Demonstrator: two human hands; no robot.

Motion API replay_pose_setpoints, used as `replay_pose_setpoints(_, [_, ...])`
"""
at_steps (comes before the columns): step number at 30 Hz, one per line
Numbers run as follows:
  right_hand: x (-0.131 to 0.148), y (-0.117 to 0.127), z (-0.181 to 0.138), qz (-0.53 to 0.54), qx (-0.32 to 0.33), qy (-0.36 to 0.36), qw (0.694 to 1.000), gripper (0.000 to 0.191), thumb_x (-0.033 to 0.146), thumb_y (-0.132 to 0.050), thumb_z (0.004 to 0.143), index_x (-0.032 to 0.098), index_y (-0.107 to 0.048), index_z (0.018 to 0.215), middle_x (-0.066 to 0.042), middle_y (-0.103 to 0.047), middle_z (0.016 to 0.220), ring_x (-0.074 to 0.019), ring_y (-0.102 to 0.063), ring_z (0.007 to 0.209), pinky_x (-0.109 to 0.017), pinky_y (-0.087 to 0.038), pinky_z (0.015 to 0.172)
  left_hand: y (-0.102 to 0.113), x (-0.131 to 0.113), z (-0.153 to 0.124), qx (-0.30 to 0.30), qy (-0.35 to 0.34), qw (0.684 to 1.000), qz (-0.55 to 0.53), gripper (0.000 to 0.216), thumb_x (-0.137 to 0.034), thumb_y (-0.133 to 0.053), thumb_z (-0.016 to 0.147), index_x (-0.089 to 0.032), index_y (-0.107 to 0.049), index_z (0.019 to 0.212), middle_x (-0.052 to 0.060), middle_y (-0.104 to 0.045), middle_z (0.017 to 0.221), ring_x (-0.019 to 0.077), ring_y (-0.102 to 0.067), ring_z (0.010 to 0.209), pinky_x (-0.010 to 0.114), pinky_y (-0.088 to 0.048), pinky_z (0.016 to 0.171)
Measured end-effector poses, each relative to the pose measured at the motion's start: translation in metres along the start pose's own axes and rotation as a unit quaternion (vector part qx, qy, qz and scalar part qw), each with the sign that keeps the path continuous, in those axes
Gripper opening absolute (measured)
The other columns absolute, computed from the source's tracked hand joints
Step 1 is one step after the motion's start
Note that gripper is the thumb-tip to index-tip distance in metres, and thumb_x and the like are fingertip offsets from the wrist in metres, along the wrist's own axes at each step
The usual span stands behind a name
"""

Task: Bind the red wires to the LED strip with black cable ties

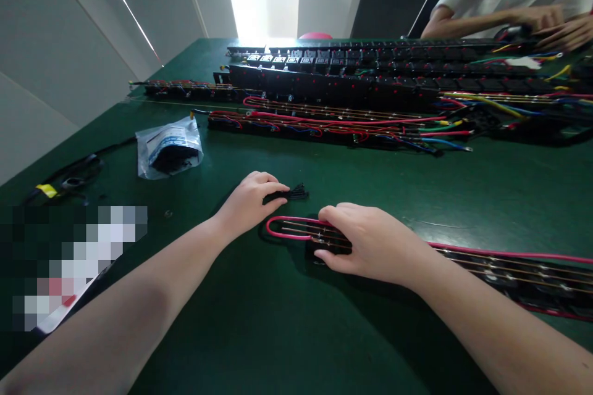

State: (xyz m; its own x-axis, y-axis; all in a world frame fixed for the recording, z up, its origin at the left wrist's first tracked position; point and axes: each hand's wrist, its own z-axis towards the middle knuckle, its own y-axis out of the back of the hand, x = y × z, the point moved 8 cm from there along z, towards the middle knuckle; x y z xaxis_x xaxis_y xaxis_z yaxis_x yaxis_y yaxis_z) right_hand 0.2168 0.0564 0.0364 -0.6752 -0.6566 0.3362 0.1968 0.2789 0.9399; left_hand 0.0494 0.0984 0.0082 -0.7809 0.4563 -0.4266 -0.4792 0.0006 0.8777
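My left hand [259, 197] has its thumb and fingers closed around a small bundle of black cable ties [298, 192], whose ends fan out to the right just above the green table. Close by on the right, my right hand [365, 234] grips the left end of a long black wired strip [519, 278], thumb on the near side and fingers on the far side. A thick red cable [273, 226] bends in a loop past the strip's end, and thin bare rods run along its top. My right forearm hides part of the strip.
A clear plastic bag [170, 147] with black contents lies at left, beside a black cable [88, 163] with a yellow tag. Several wired black strips [333, 83] stretch across the back of the green table [241, 333]. Another person's hands [556, 28] are at far right.
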Motion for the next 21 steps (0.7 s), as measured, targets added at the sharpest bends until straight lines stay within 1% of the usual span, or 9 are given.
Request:
replay_pose_setpoints(3, [-0.003, -0.001, 0.000, 0.003, -0.006, -0.003, 1.000, 0.030, 0.044, -0.068, 0.082, 0.021, -0.058, 0.097, -0.004, -0.067, 0.085, -0.0185, -0.061, 0.070, -0.028, -0.040, 0.058, 0.009, -0.011, -0.003, -0.035, -0.017, 0.999, -0.012, 0.027, -0.033, -0.055, 0.100, -0.018, -0.070, 0.117, 0.008, -0.071, 0.113, 0.0224, -0.062, 0.109, 0.042, -0.053, 0.094])
replay_pose_setpoints(5, [-0.004, -0.002, 0.001, 0.003, -0.009, -0.004, 1.000, 0.032, 0.046, -0.068, 0.082, 0.021, -0.057, 0.099, -0.003, -0.067, 0.086, -0.0187, -0.062, 0.071, -0.028, -0.040, 0.059, 0.016, -0.029, -0.008, -0.072, -0.074, 0.994, -0.035, 0.034, -0.040, -0.049, 0.102, -0.015, -0.069, 0.113, 0.009, -0.073, 0.107, 0.0215, -0.064, 0.103, 0.040, -0.052, 0.092])
replay_pose_setpoints(7, [-0.004, -0.002, 0.001, -0.001, -0.011, -0.002, 1.000, 0.033, 0.048, -0.068, 0.082, 0.022, -0.057, 0.099, -0.003, -0.068, 0.086, -0.0189, -0.062, 0.071, -0.028, -0.040, 0.059, 0.016, -0.046, -0.015, -0.066, -0.126, 0.989, -0.034, 0.044, -0.049, -0.046, 0.102, -0.013, -0.069, 0.113, 0.009, -0.074, 0.099, 0.0211, -0.066, 0.093, 0.038, -0.052, 0.083])
replay_pose_setpoints(8, [-0.004, -0.002, 0.002, -0.005, -0.012, -0.001, 1.000, 0.033, 0.048, -0.068, 0.082, 0.022, -0.057, 0.099, -0.002, -0.068, 0.085, -0.0189, -0.062, 0.070, -0.028, -0.039, 0.059, 0.013, -0.053, -0.017, -0.051, -0.143, 0.988, -0.016, 0.049, -0.054, -0.045, 0.101, -0.012, -0.069, 0.112, 0.009, -0.074, 0.096, 0.0214, -0.066, 0.088, 0.038, -0.051, 0.079])
replay_pose_setpoints(10, [-0.003, -0.002, 0.002, -0.015, -0.014, 0.001, 1.000, 0.032, 0.048, -0.068, 0.082, 0.022, -0.057, 0.097, -0.003, -0.068, 0.084, -0.0189, -0.061, 0.069, -0.029, -0.037, 0.058, 0.006, -0.060, -0.020, -0.015, -0.159, 0.987, 0.035, 0.055, -0.061, -0.045, 0.098, -0.013, -0.070, 0.110, 0.010, -0.074, 0.094, 0.0222, -0.066, 0.083, 0.037, -0.050, 0.073])
replay_pose_setpoints(12, [-0.002, -0.001, 0.001, -0.027, -0.017, 0.003, 0.999, 0.031, 0.047, -0.068, 0.082, 0.022, -0.058, 0.097, -0.003, -0.068, 0.084, -0.0191, -0.061, 0.069, -0.029, -0.037, 0.058, 0.001, -0.062, -0.021, 0.006, -0.166, 0.983, 0.082, 0.057, -0.065, -0.045, 0.096, -0.015, -0.071, 0.104, 0.009, -0.074, 0.090, 0.0223, -0.066, 0.079, 0.036, -0.049, 0.069])
replay_pose_setpoints(16, [0.002, 0.000, -0.003, -0.049, -0.025, 0.001, 0.998, 0.033, 0.048, -0.066, 0.083, 0.021, -0.058, 0.101, -0.004, -0.067, 0.085, -0.0201, -0.061, 0.071, -0.029, -0.036, 0.059, 0.001, -0.067, -0.022, -0.007, -0.213, 0.970, 0.121, 0.055, -0.062, -0.040, 0.100, -0.016, -0.070, 0.092, 0.006, -0.069, 0.081, 0.0191, -0.063, 0.074, 0.029, -0.045, 0.061])
replay_pose_setpoints(18, [0.003, 0.001, -0.006, -0.057, -0.026, -0.006, 0.998, 0.033, 0.048, -0.067, 0.083, 0.021, -0.058, 0.101, -0.004, -0.067, 0.085, -0.0200, -0.061, 0.070, -0.029, -0.036, 0.058, 0.003, -0.070, -0.023, -0.024, -0.224, 0.966, 0.125, 0.055, -0.059, -0.036, 0.102, -0.016, -0.070, 0.094, 0.006, -0.066, 0.083, 0.0168, -0.062, 0.072, 0.026, -0.043, 0.057])
replay_pose_setpoints(21, [0.005, 0.003, -0.011, -0.062, -0.021, -0.015, 0.998, 0.030, 0.046, -0.069, 0.083, 0.021, -0.058, 0.095, -0.005, -0.067, 0.083, -0.0191, -0.059, 0.068, -0.028, -0.035, 0.056, 0.002, -0.076, -0.029, -0.028, -0.224, 0.966, 0.128, 0.061, -0.066, -0.033, 0.099, -0.017, -0.069, 0.106, 0.006, -0.065, 0.089, 0.0144, -0.061, 0.068, 0.023, -0.043, 0.053])
